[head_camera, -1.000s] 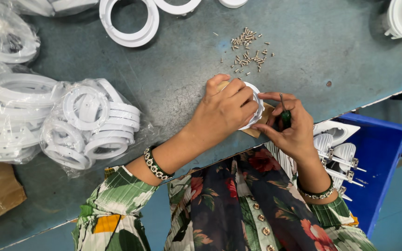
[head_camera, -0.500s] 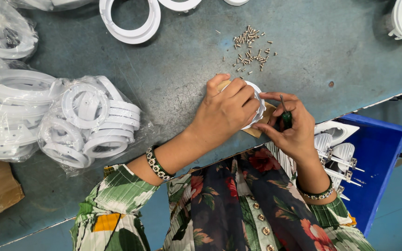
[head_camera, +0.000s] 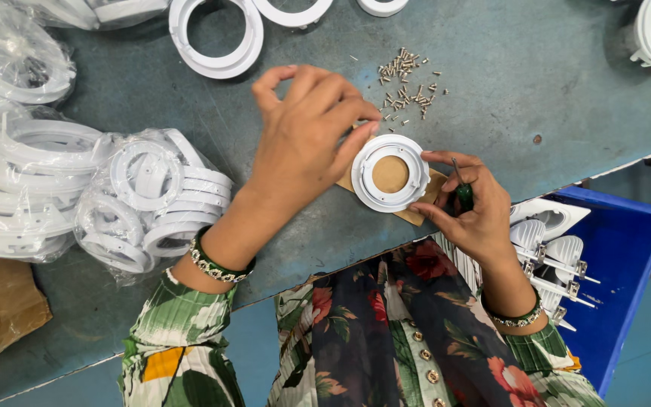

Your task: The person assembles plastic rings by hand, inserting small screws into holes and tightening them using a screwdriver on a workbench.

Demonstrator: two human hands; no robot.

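Note:
A white plastic ring lies flat on a small brown cardboard pad near the table's front edge. My left hand hovers just left of the ring, its thumb and fingertips pinched together near the ring's upper left rim; whether something tiny is between them cannot be told. My right hand holds a small dark green-handled screwdriver, and its fingertips touch the ring's right rim. A scatter of small metal screws lies just beyond the ring.
Clear bags of white rings are piled at the left of the grey-green table. More loose white rings lie along the far edge. A blue bin holding white finished parts with metal clips stands at the right.
My left hand has lifted off the ring and moved left and up, uncovering the ring on its pad. My right hand stays at the ring's right side.

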